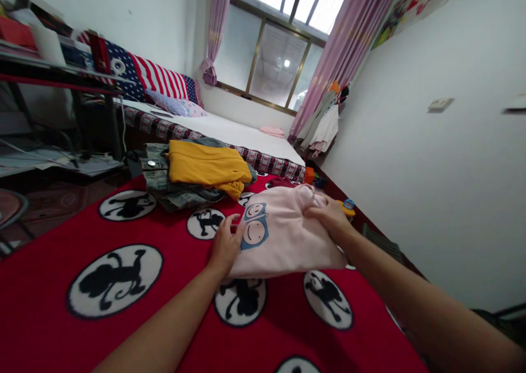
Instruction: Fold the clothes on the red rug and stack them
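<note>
A pale pink sweatshirt [290, 244], folded into a bundle, is between my hands just over the red blanket [176, 313]. Two smiling cartoon faces on blue decorate its left part. My left hand [227, 242] is closed on the garment's left edge, thumb on the upper side and some fingers hidden. At the far right corner, near the bunched collar, my right hand [331, 218] grips the fabric, its fingertips partly out of sight. Beyond my left hand lie a folded yellow garment [207, 165] and, beneath it, denim clothing [158, 178].
A bed with a white sheet [242, 122] stands behind, under the window. Cluttered desk shelves [61, 77] are at the left. Clothes [326, 126] hang beside the curtain [337, 44]. The white wall [456, 159] bounds the right side.
</note>
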A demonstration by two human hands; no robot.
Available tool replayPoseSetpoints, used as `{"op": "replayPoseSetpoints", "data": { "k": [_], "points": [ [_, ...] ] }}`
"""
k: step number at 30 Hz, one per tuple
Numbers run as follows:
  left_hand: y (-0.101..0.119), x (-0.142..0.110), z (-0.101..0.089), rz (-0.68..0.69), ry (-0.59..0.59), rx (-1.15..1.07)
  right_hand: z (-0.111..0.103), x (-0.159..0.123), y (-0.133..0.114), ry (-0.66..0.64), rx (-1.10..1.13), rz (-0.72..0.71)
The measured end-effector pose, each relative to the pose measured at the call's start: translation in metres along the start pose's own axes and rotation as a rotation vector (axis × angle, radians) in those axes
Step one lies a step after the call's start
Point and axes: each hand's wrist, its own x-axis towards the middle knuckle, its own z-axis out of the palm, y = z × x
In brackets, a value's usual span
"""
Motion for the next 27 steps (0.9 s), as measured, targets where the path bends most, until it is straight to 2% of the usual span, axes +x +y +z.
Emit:
{"op": "replayPoseSetpoints", "data": {
  "k": [2, 6, 8, 10, 13, 15, 16, 18, 19, 20, 21, 22, 24, 27],
  "points": [
    [-0.003, 0.002, 0.000, -0.022, 0.020, -0.051, 0.000, 0.030, -0.027, 0.003, 0.008, -0.058],
    [-0.005, 0.000, 0.000, -0.019, -0.024, -0.064, -0.003, 0.092, -0.072, 0.057, 0.021, -0.255],
    [-0.004, -0.002, 0.000, -0.025, -0.045, -0.059, -0.012, 0.124, -0.082, 0.107, 0.033, -0.301],
    [-0.004, -0.003, 0.001, -0.026, -0.057, -0.035, -0.028, 0.155, -0.080, 0.144, 0.039, -0.279],
    [-0.002, -0.003, 0.001, -0.025, -0.075, 0.014, -0.051, 0.191, -0.046, 0.196, -0.015, -0.149],
    [-0.001, -0.003, 0.002, -0.030, -0.086, 0.051, -0.054, 0.200, -0.007, 0.243, -0.107, -0.064],
    [0.000, -0.004, 0.003, -0.032, -0.094, 0.074, -0.049, 0.198, 0.015, 0.254, -0.223, -0.021],
    [0.002, -0.004, 0.004, -0.033, -0.108, 0.122, -0.026, 0.185, 0.061, 0.297, -0.528, 0.089],
    [0.003, -0.005, 0.005, -0.031, -0.116, 0.142, -0.009, 0.175, 0.083, 0.283, -0.564, 0.085],
    [0.004, -0.005, 0.005, -0.027, -0.125, 0.160, 0.009, 0.163, 0.102, 0.224, -0.592, 0.083],
    [0.005, -0.005, 0.005, -0.021, -0.136, 0.175, 0.028, 0.152, 0.120, 0.098, -0.701, 0.075],
    [0.005, -0.005, 0.006, -0.013, -0.145, 0.188, 0.045, 0.141, 0.134, 0.060, -0.726, 0.075],
    [0.006, -0.005, 0.006, 0.002, -0.166, 0.209, 0.072, 0.123, 0.156, 0.044, -0.787, 0.058],
    [0.006, -0.005, 0.006, 0.026, -0.183, 0.236, 0.088, 0.108, 0.170, 0.091, -0.893, 0.045]
  ]
}}
